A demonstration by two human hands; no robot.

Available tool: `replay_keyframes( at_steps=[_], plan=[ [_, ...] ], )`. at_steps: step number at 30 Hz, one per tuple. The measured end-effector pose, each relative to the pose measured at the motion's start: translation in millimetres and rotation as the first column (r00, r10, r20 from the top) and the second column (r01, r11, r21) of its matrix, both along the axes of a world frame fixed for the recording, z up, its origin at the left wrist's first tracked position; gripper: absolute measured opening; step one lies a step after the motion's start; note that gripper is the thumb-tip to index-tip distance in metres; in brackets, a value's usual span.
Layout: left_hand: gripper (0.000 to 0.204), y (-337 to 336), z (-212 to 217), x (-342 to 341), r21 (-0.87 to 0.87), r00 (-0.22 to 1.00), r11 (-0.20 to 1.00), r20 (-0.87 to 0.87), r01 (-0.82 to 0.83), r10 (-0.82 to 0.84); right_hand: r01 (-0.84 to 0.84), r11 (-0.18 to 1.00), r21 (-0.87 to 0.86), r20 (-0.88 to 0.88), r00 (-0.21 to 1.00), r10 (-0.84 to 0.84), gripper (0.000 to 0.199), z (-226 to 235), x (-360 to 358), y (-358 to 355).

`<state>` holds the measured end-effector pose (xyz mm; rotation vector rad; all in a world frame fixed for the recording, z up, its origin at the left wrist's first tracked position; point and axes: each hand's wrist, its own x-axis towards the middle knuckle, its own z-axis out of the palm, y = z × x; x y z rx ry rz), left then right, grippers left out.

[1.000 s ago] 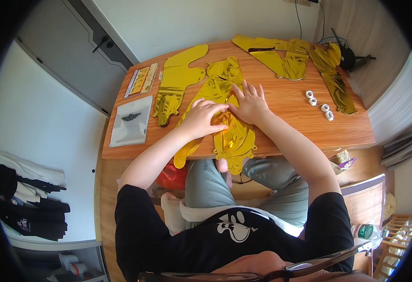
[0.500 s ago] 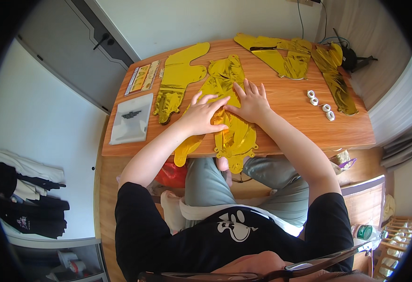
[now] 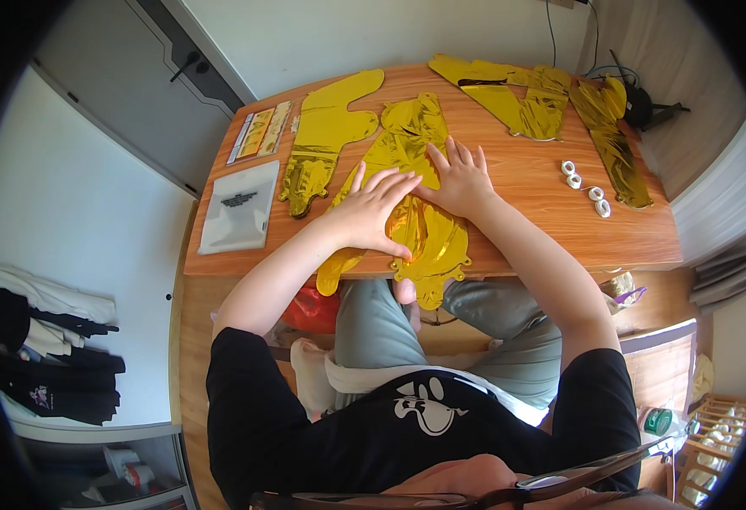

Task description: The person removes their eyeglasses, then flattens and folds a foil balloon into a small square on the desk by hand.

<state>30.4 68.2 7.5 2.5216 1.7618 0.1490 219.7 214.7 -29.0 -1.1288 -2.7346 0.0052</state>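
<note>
A gold foil balloon (image 3: 431,234), flat and wrinkled, lies on the wooden table (image 3: 513,234) right in front of me. Its near end hangs over the front edge above my lap. My left hand (image 3: 364,214) rests on the foil with fingers spread, the thumb pointing toward the near part. Against it, slightly farther away, my right hand (image 3: 458,180) presses on the same foil, fingers stretched out. The fingertips of the left hand come close to the right thumb. Whether the foil under my palms is one piece or two overlapping ones I cannot tell.
Another flat gold balloon (image 3: 330,127) lies to the left, with two more, a far one (image 3: 543,110) and a right-hand one (image 3: 608,140). White ribbon rolls (image 3: 595,195) sit at the right. A clear plastic bag (image 3: 238,212) and a printed packet (image 3: 260,133) lie along the left edge.
My left thumb has moved down along the foil toward the near edge. Both hands stay spread on the balloon, and the view has shifted slightly.
</note>
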Motion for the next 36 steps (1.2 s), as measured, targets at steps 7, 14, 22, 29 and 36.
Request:
replay_keyframes(
  at_steps=[7,14,22,29,36],
  plan=[
    [0.134,-5,7,4,-0.100,1.000,0.995,0.031,0.000,0.003,-0.003,1.000,-0.001,0.006,1.000,0.003,0.098,-1,1,1],
    [0.139,-6,0,1,-0.108,1.000,0.994,0.017,-0.004,0.006,-0.004,1.000,-0.010,0.014,1.000,0.004,0.097,-1,0,2],
    [0.142,-1,0,1,-0.143,1.000,0.989,0.021,0.026,-0.023,-0.020,1.000,-0.005,0.011,1.000,0.020,0.096,-2,0,2],
    [0.146,2,11,9,-0.184,1.000,0.983,-0.014,0.011,-0.013,-0.030,0.999,-0.018,-0.019,0.999,0.029,0.096,1,3,3],
    [0.133,-3,2,-12,-0.082,0.971,0.997,0.239,0.015,0.005,-0.011,0.999,-0.044,0.030,0.999,0.012,0.112,4,-2,-1]
  ],
)
